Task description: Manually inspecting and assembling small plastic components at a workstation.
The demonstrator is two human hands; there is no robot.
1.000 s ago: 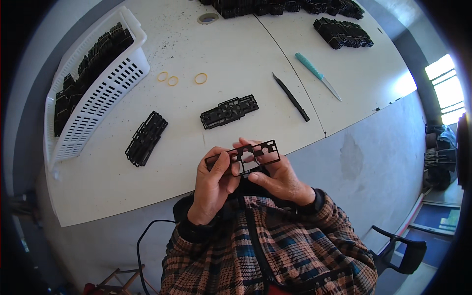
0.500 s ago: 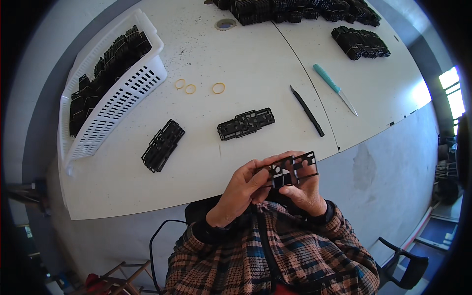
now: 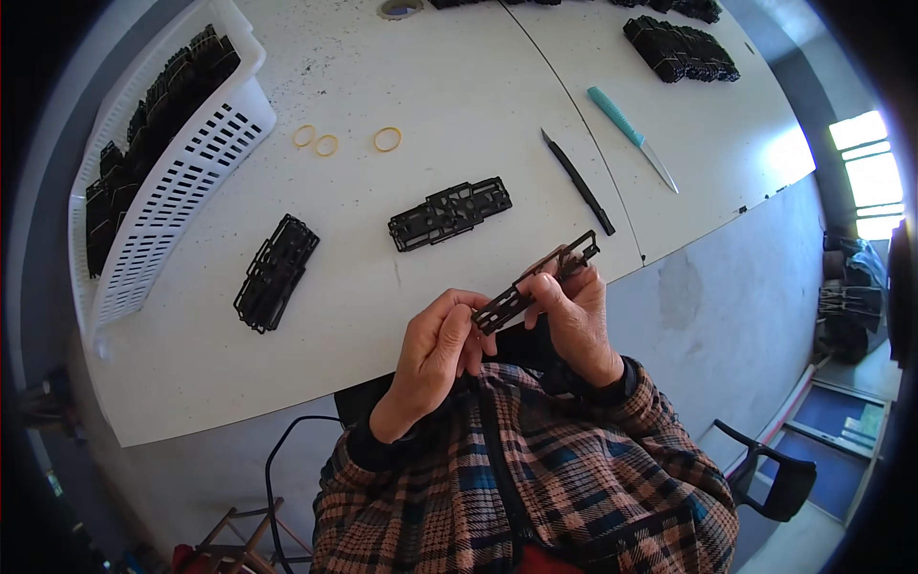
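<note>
Between my two hands, just off the table's near edge, is a black plastic frame part with cut-out openings, tilted so its narrow side shows. My left hand pinches its lower left end with thumb and fingers. Around its upper right half, my right hand is closed, thumb lying on top. Beyond them on the white table lies a stack of similar black frame parts. Another black stack lies slanted farther left.
A white slatted basket full of black parts stands at the left. Yellow rubber bands lie mid-table. A slim black-handled knife and a turquoise-handled knife lie at right, near a banded black bundle. A chair stands behind right.
The black part has been turned from showing its broad face to nearly edge-on. My left hand has shifted to its lower left end. The whole view has moved slightly.
</note>
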